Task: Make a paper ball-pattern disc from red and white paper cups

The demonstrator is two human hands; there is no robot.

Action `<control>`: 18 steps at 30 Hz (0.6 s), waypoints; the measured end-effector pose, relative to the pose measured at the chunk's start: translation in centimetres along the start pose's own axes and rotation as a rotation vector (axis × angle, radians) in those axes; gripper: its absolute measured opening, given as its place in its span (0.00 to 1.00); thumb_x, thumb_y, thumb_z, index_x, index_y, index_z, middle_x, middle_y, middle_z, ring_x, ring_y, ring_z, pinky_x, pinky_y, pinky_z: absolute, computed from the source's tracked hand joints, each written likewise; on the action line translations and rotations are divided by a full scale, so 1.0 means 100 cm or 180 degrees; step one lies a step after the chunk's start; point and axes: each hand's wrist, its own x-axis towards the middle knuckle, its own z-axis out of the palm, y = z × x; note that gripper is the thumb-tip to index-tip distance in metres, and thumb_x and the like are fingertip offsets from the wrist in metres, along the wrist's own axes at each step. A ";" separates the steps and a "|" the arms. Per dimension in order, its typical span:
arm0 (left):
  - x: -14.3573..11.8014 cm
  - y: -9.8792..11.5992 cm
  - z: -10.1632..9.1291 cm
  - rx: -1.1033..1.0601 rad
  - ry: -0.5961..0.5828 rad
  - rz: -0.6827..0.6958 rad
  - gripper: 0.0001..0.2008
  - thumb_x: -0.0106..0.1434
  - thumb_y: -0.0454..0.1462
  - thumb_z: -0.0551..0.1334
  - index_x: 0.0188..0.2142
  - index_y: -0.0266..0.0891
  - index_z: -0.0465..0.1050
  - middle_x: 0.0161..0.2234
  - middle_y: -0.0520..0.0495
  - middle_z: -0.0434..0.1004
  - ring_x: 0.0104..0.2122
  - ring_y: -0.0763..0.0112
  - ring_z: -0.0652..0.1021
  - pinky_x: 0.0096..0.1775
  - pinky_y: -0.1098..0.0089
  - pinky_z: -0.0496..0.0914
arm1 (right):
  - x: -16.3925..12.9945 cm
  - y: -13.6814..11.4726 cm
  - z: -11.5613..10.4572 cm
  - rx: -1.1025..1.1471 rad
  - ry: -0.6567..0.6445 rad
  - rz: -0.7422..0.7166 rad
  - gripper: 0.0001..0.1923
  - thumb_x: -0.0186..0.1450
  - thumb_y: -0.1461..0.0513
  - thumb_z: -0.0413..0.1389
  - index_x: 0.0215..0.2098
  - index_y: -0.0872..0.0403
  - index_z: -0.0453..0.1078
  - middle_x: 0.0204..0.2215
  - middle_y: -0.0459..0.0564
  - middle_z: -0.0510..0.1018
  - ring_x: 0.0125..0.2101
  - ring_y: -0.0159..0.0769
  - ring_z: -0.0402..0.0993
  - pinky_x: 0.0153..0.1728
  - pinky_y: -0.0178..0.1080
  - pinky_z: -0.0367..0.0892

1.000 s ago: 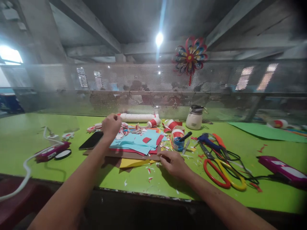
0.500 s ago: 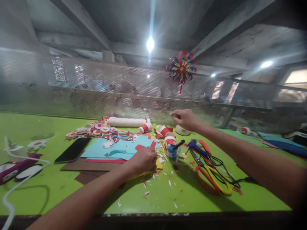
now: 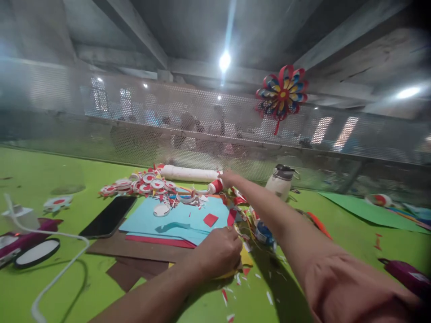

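Note:
My left hand [image 3: 222, 251] is closed in a pinch low over the table. A small red paper piece [image 3: 231, 217] sticks up from its fingertips. Beside it lies a stack of light blue paper sheets [image 3: 141, 214], with a loose red paper scrap [image 3: 210, 220] on top. My right hand [image 3: 229, 178] stretches far forward to the right end of a white roll [image 3: 190, 173], just above a red and white paper cup [image 3: 215, 186]. Its fingers are blurred, so their grip is unclear. Under my right forearm, a blue jar [image 3: 264, 234] is partly hidden.
White-and-red paper discs [image 3: 148, 179] are heaped at the back left. A black phone [image 3: 109, 216] and a white cable [image 3: 63, 278] lie left. A pale bottle [image 3: 279, 183] stands right, before green paper [image 3: 363, 208]. A paper flower [image 3: 283, 94] hangs by the mesh panel [image 3: 161, 121].
My right hand has gone left and lower, from above the pale bottle to the white roll's end. My left hand keeps its pinch in place. The view has shifted, and my right forearm now covers the scissors.

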 end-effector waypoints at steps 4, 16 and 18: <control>0.001 0.000 0.000 -0.0089 -0.0044 0.0099 0.03 0.56 0.36 0.60 0.29 0.37 0.68 0.31 0.42 0.74 0.31 0.62 0.73 0.31 0.64 0.65 | 0.016 0.004 0.022 -0.0104 -0.0054 -0.0022 0.17 0.67 0.58 0.54 0.52 0.55 0.65 0.50 0.54 0.71 0.45 0.41 0.72 0.44 0.48 0.70; 0.001 -0.001 -0.002 -0.0526 0.0153 -0.0231 0.03 0.58 0.34 0.58 0.29 0.36 0.69 0.28 0.42 0.72 0.29 0.63 0.71 0.30 0.65 0.64 | 0.019 0.019 0.012 -0.0059 0.0135 0.0029 0.17 0.67 0.58 0.54 0.52 0.55 0.66 0.50 0.54 0.71 0.45 0.41 0.72 0.44 0.48 0.70; 0.000 -0.003 -0.004 -0.1242 0.0437 -0.0724 0.06 0.60 0.34 0.56 0.28 0.37 0.70 0.29 0.41 0.72 0.31 0.63 0.71 0.35 0.63 0.66 | 0.009 0.029 -0.004 0.0036 0.0206 0.0056 0.16 0.67 0.58 0.54 0.52 0.55 0.66 0.49 0.54 0.71 0.45 0.40 0.72 0.44 0.48 0.70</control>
